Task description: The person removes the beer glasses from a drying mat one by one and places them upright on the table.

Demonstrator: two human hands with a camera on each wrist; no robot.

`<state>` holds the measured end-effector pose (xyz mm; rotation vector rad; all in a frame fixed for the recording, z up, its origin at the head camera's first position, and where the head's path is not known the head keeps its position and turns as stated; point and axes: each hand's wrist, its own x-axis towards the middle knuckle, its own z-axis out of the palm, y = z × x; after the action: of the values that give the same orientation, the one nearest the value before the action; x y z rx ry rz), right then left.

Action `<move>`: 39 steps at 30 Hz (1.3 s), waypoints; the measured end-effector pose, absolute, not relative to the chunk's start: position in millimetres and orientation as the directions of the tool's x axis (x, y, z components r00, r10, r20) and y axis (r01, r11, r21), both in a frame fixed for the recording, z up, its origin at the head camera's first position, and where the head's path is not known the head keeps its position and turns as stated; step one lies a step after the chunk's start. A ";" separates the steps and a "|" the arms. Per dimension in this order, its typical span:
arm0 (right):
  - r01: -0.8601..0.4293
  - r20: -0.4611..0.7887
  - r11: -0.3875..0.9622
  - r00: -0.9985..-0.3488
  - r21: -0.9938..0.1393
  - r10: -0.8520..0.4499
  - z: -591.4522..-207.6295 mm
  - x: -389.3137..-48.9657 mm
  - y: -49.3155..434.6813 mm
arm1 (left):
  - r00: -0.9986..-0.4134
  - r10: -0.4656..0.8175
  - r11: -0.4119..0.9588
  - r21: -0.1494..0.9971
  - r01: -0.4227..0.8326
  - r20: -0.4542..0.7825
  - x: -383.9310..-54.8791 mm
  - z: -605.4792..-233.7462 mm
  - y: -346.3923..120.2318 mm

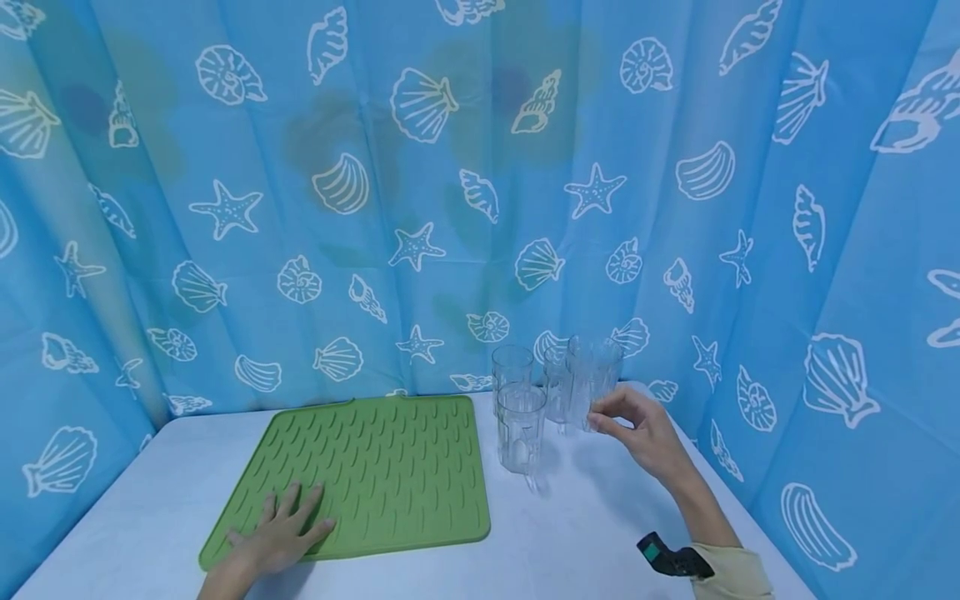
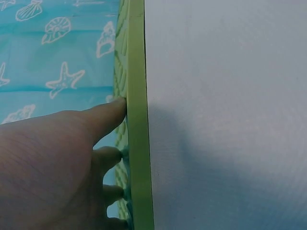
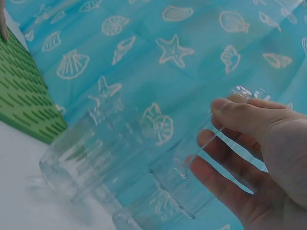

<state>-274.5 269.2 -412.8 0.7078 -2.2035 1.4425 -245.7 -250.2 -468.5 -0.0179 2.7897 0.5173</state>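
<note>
My left hand (image 1: pixel 276 537) rests with fingers spread on the green ridged mat (image 1: pixel 405 467), near its front left corner. In the left wrist view, the thumb and fingertips touch the mat's ridged face beside its edge (image 2: pixel 138 120). My right hand (image 1: pixel 637 425) pinches a clear drinking glass (image 3: pixel 184 158) between thumb and fingers, at the right end of a group of similar glasses. Closest to the front stands one clear glass (image 1: pixel 521 433); another (image 1: pixel 512 362) is behind it. Beside the held glass, a further glass (image 1: pixel 556 387) partly overlaps it in the head view.
The white-covered table (image 1: pixel 570 533) carries the mat on the left and the glasses at the back right. A blue curtain (image 1: pixel 420 208) with white shell and starfish prints hangs behind and at both sides. On my right wrist is a black strap (image 1: pixel 675 560).
</note>
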 end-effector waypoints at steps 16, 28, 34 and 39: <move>-0.552 0.442 0.247 -0.810 -0.796 -0.386 -452.1 -292.6 284.4 | -0.959 0.047 0.941 0.335 -0.052 -0.280 -247.6 -473.8 -252.3; -0.476 0.351 0.198 -0.820 -0.857 -0.452 -470.1 -300.0 290.7 | -0.960 0.044 0.933 0.355 -0.060 -0.277 -246.7 -470.6 -251.3; -0.459 0.325 0.219 -0.828 -0.861 -0.457 -474.0 -300.9 290.8 | -0.960 0.052 0.932 0.359 -0.052 -0.274 -245.8 -470.6 -252.1; -0.470 0.330 0.227 -0.822 -0.853 -0.465 -476.4 -300.4 291.8 | -0.961 0.054 0.934 0.355 -0.048 -0.271 -245.1 -471.3 -252.6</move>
<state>-300.4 291.8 -476.4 0.9358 -2.4567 1.7105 -245.1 -252.6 -471.3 0.0041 2.8125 0.5263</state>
